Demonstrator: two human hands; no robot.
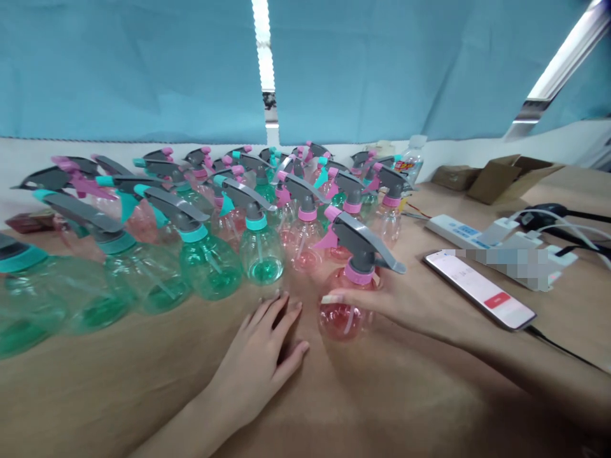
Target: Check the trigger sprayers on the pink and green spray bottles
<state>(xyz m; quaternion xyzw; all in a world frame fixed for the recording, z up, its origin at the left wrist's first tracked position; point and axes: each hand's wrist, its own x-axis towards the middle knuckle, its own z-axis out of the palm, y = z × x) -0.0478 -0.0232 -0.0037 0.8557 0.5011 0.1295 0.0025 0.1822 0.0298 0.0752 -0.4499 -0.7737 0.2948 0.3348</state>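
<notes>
My right hand (370, 300) is wrapped round the body of a pink spray bottle (341, 324), its thumb across the front and the other fingers hidden behind. That bottle stands upright, with a pink collar, a grey lever and a pink nozzle. My left hand (267, 346) lies on the table with its fingers stretched out and holds nothing. Just beyond its fingertips stands a green spray bottle (261, 254) with a turquoise collar. Left of that one, another green spray bottle (210, 267) is in the row. Behind my right hand's bottle is a pink spray bottle (305, 245).
Many more green and pink spray bottles crowd the back and left of the wooden table (95, 394). On the right lie a phone (477, 286) on a cable and a white power strip (465, 235). Further back are a cardboard box (510, 178) and a clear bottle (413, 159).
</notes>
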